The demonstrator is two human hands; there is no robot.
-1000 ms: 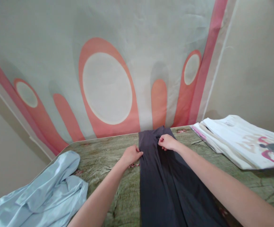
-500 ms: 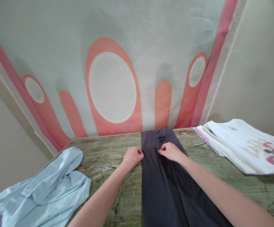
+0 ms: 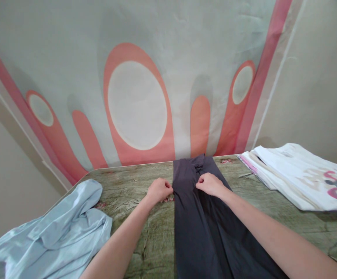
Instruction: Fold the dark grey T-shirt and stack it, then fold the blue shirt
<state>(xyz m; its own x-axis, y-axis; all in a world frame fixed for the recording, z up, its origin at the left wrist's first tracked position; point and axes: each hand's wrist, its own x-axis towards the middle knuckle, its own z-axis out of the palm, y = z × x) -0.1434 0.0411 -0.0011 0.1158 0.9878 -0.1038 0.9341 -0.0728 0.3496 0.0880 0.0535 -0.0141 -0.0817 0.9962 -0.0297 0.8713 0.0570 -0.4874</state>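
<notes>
Dark trousers (image 3: 187,224) lie lengthwise on the table, waist end at the far edge, legs running toward me and out of the bottom of the view. Part of them is folded over, with a bunched, creased spot near the waist. My left hand (image 3: 159,190) is closed in a pinch at their left edge, just below the waist. Across from it, my right hand (image 3: 210,184) pinches the dark cloth along the fold. The fingertips of both hands partly hide the cloth they grip.
A crumpled light blue garment (image 3: 66,232) lies at the left of the wood-patterned table (image 3: 139,182). To the right is a stack of folded white shirts (image 3: 296,174), the top one printed. A wall with red and white shapes (image 3: 138,104) rises behind the table's far edge.
My left hand has shifted slightly left, to the edge of the trousers. My right hand stays nearly in place on the fold. The view has tilted a little.
</notes>
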